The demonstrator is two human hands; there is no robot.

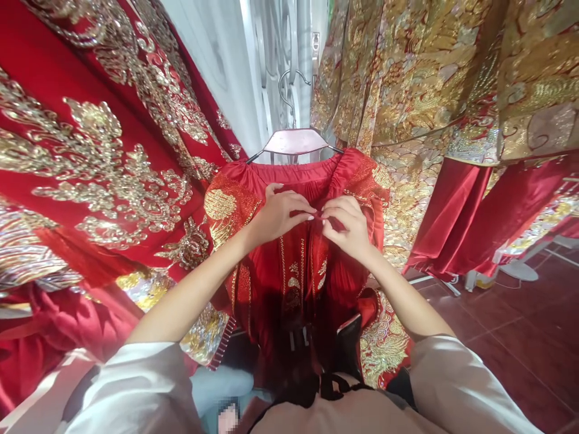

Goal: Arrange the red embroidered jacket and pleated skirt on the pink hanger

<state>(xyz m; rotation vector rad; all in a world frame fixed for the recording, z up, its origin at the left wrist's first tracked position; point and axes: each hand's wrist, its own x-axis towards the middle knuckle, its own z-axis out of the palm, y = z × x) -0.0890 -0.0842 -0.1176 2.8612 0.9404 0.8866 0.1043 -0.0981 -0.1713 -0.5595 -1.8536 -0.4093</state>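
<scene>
Fingertips nearly meeting, the left hand (283,212) and right hand (347,224) pinch a bit of the red garment (266,259) at its upper front; it hangs from a pale pink hanger (296,143), between embroidered red cloth (97,120) leftward and gold-patterned fabric (407,78) rightward.

Red garment (292,256): glossy fabric, gold embroidery (220,205) on shoulders and front.
Pose: upright, suspended from a hanger (296,142).
Neckline (294,172): gathered.
Front: pinched just below the neckline.
</scene>
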